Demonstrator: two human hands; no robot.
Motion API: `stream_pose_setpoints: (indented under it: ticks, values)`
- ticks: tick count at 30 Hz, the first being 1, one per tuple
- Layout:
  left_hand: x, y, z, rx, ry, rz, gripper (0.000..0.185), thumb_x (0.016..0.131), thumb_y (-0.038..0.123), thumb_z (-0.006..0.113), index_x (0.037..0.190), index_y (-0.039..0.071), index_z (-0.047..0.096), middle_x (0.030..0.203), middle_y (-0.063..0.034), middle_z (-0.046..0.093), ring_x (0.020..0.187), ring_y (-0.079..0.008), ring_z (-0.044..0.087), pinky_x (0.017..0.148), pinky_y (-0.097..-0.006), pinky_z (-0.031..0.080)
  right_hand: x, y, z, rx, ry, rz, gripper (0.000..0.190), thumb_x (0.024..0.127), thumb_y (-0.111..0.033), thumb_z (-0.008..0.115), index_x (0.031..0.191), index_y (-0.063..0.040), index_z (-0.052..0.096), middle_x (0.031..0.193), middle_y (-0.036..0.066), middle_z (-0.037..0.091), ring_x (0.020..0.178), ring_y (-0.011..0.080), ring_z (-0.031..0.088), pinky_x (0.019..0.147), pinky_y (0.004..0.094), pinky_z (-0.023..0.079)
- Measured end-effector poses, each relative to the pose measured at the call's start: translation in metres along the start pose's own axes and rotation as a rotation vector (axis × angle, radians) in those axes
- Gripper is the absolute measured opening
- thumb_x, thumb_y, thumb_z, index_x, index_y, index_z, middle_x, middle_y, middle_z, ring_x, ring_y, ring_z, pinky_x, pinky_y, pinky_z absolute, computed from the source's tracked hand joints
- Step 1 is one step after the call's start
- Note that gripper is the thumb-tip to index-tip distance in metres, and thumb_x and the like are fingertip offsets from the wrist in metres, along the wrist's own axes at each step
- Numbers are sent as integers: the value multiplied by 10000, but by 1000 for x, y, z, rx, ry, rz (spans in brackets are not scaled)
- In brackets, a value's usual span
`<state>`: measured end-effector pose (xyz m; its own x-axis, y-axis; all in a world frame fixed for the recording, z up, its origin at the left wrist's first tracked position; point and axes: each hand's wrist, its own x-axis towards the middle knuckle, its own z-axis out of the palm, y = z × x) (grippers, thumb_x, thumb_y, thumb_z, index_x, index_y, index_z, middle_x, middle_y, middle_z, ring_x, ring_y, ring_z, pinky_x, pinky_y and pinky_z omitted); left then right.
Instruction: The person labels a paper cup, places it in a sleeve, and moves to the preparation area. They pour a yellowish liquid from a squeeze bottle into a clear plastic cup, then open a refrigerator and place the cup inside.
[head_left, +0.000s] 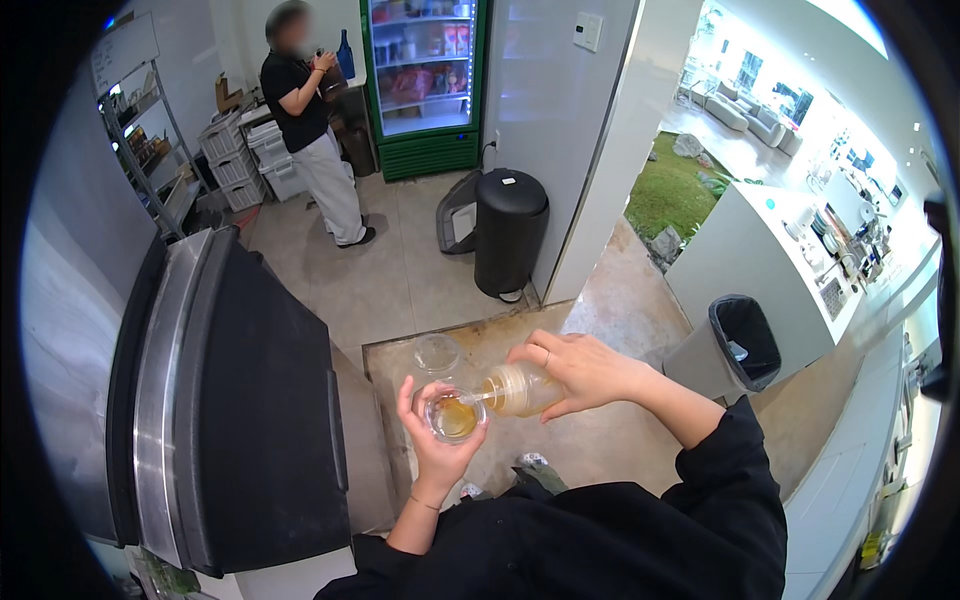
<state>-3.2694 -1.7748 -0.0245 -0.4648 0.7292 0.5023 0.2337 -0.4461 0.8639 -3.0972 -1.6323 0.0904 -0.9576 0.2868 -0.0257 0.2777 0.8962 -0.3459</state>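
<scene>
My left hand (442, 442) holds a small clear plastic cup (455, 415) with amber liquid in its bottom. Its clear round lid (437, 352) stands out beyond the cup's far side; whether the two are joined is hard to tell. My right hand (581, 367) grips a translucent squeeze bottle (525, 390), tilted nearly level, its nozzle over the cup's rim. Amber liquid shows inside the bottle too.
A large black-fronted steel appliance (270, 420) stands close at left. Ahead are a black pedal bin (511, 232), a green-framed display fridge (429, 154) and a person (304, 112) holding a dark container. A lined waste bin (694, 356) and white counter (750, 255) are at right.
</scene>
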Motion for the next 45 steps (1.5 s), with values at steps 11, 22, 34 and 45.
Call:
stream_pose_setpoints:
  ticks: [11, 22, 34, 45]
  values:
    - [6, -1, 3, 56, -101, -43, 928, 652, 15, 769, 1365, 37, 174, 1117, -137, 469, 1006, -221, 521, 897, -350, 433, -3, 1, -8, -77, -68, 37, 814, 598, -273, 812, 1291, -199, 393, 1096, 100, 485, 939, 335, 575, 770, 434, 479]
    - [7, -5, 26, 0, -121, -19, 913, 648, 15, 773, 1353, 41, 194, 1102, -135, 474, 993, -220, 533, 887, -349, 441, -31, 8, -15, -52, -105, 141, 802, 616, -262, 802, 1306, -206, 398, 1123, 96, 481, 979, 310, 560, 813, 423, 459]
    - [4, -6, 42, 41, -156, -10, 912, 648, 34, 785, 1351, 26, 206, 1093, -131, 481, 991, -217, 533, 875, -347, 445, -71, 34, -1, 219, 144, 178, 802, 634, -323, 787, 1317, -188, 390, 1156, 95, 481, 1034, 344, 526, 862, 417, 442]
    - [3, 12, 38, -218, -213, -191, 816, 684, 69, 775, 1323, 19, 270, 1151, -133, 496, 1091, -231, 499, 952, -374, 391, -44, 30, 38, 1017, 131, -248, 715, 564, -274, 861, 1170, -38, 564, 1248, 96, 445, 1177, 239, 433, 998, 354, 345]
